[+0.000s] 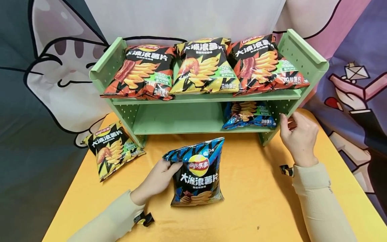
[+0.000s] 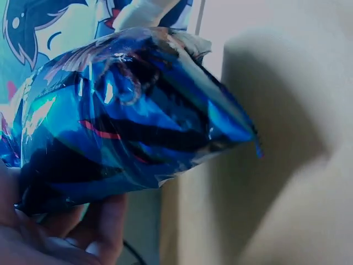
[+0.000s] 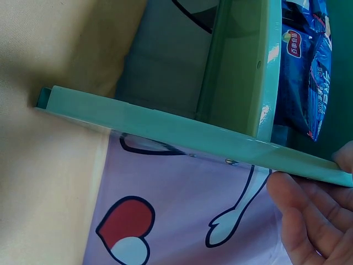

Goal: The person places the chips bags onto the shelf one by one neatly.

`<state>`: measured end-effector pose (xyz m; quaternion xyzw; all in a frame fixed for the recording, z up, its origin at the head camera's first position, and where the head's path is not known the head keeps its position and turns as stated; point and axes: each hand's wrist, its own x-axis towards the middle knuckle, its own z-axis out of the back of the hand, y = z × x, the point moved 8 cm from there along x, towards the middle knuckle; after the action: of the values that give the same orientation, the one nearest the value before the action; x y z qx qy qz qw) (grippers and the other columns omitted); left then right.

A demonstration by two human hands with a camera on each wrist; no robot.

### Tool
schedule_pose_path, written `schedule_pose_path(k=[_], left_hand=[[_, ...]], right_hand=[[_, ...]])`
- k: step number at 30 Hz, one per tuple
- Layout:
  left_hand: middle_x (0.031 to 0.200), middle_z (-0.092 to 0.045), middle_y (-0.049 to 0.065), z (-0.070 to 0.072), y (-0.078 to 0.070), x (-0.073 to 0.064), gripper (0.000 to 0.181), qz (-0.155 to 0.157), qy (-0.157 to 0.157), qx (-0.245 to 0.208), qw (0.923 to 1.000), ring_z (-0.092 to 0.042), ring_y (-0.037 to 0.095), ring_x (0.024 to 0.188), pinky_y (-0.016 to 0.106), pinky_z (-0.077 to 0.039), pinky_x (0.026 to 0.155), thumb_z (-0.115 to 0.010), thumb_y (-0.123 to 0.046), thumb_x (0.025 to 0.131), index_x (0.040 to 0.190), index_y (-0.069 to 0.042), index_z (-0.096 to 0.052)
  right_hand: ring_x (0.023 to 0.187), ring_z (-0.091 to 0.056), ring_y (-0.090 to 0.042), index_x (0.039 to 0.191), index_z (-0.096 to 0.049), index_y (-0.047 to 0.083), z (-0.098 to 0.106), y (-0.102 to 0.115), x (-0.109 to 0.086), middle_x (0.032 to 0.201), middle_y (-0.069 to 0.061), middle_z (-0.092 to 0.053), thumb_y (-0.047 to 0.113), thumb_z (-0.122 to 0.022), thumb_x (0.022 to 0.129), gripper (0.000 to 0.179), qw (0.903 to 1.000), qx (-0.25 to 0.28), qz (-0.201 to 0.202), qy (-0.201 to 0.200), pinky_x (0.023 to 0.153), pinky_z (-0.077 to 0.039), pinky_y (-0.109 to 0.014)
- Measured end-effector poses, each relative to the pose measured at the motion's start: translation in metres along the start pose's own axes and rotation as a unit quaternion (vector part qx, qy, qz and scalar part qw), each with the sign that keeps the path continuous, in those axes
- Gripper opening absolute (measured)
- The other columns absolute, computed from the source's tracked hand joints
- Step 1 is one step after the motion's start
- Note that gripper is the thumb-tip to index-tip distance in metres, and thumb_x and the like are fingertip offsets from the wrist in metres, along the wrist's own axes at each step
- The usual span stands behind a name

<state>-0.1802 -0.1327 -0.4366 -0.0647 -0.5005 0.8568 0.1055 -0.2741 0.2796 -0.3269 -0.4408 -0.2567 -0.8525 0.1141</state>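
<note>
My left hand [image 1: 158,177] grips a blue and black bag of potato chips [image 1: 198,183] by its upper left edge, in front of a green two-tier shelf [image 1: 178,117]. In the left wrist view the shiny bag [image 2: 110,132] covers part of the fingers. At the shelf's right side panel [image 3: 165,130], my right hand [image 1: 299,137] pinches the edge, thumb on the inner face and fingers outside. On the lower tier at the right lies another blue chip bag [image 1: 249,116]. The upper tier carries a red bag [image 1: 140,72], a yellow bag [image 1: 207,67] and a second red bag [image 1: 266,65].
Left of the shelf, a yellow and black chip bag [image 1: 113,151] lies on the orange tabletop [image 1: 248,208]. Behind stands a cartoon-printed backdrop [image 1: 72,77]. Small black straps [image 1: 144,219] show at both wrists.
</note>
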Motion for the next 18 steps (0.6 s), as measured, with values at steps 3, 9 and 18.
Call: schedule_pose_path(k=[3, 9, 18], left_hand=[[0.056, -0.025, -0.006, -0.013, 0.014, 0.014, 0.059, 0.055, 0.038, -0.036, 0.9971, -0.026, 0.01, 0.05, 0.024, -0.027, 0.053, -0.054, -0.035, 0.108, 0.057, -0.014, -0.034], [0.056, -0.034, -0.005, -0.029, 0.046, 0.04, 0.055, 0.127, 0.09, -0.084, 0.9843, -0.035, 0.014, 0.052, 0.027, -0.032, 0.056, -0.049, -0.044, 0.109, 0.063, -0.015, -0.047], [0.059, -0.036, -0.003, -0.02, 0.059, 0.062, 0.05, 0.092, 0.062, 0.047, 0.9927, -0.036, 0.014, 0.052, 0.028, -0.034, 0.059, -0.049, -0.045, 0.109, 0.068, -0.016, -0.048]], right_hand=[[0.056, -0.066, -0.036, 0.089, -0.072, -0.001, 0.0, 0.0, 0.0, 0.07, -0.021, -0.072, 0.021, -0.065, 0.098, 0.025, 1.0, -0.001, -0.002, 0.001, 0.06, -0.037, -0.028], [0.056, -0.065, -0.035, 0.09, -0.073, 0.0, 0.0, -0.002, -0.002, 0.069, -0.02, -0.072, 0.021, -0.066, 0.098, 0.024, 1.0, -0.002, -0.005, -0.001, 0.06, -0.037, -0.027], [0.055, -0.065, -0.034, 0.091, -0.074, 0.001, -0.001, -0.002, 0.0, 0.069, -0.019, -0.072, 0.021, -0.065, 0.098, 0.023, 1.0, 0.002, -0.004, 0.001, 0.063, -0.038, -0.02]])
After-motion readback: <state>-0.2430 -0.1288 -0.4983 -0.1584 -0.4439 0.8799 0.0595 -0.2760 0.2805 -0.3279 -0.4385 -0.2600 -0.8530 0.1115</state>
